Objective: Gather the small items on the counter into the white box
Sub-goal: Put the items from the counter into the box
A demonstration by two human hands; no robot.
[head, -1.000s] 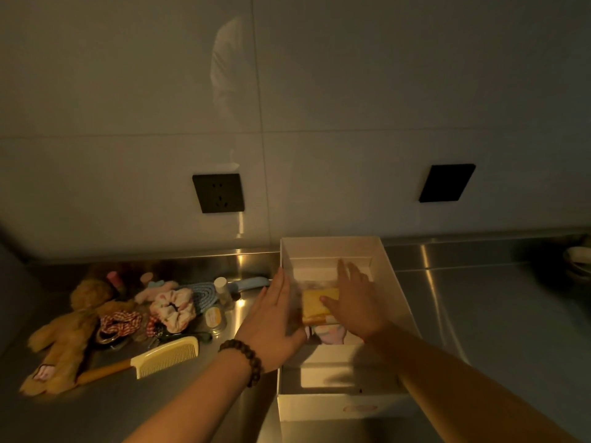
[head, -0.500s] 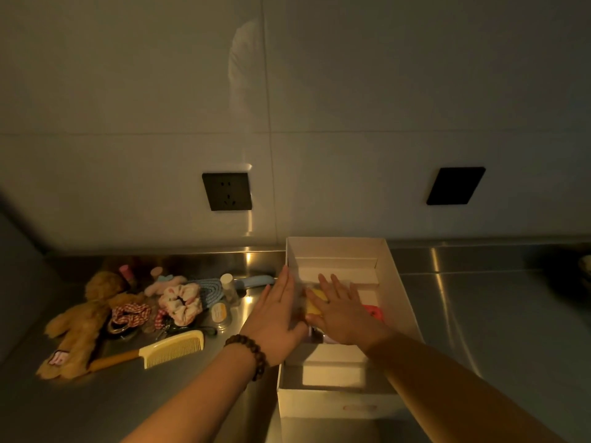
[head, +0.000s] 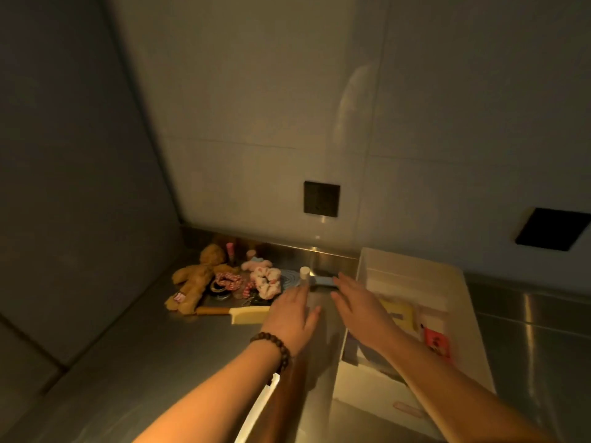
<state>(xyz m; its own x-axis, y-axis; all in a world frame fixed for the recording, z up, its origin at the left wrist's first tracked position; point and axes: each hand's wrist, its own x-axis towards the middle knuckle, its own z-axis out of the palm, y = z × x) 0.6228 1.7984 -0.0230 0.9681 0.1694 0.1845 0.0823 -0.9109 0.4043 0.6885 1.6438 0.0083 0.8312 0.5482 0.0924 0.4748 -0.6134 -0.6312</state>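
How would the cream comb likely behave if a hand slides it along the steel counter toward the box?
The comb lies flat, so it probably slides rather than rolls. It looks rigid, likely keeping its shape. On the smooth counter it may pivot if pushed at one end.

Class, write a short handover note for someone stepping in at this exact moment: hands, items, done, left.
Hands: left hand and right hand are both open and empty, reaching over the counter towards the pile.
In the white box: a yellow item and a red packet.
On the counter, left of the box: plush bear, comb, scrunchie, white-capped bottle, blue item, smaller bits.
Left: move all of those into the box.
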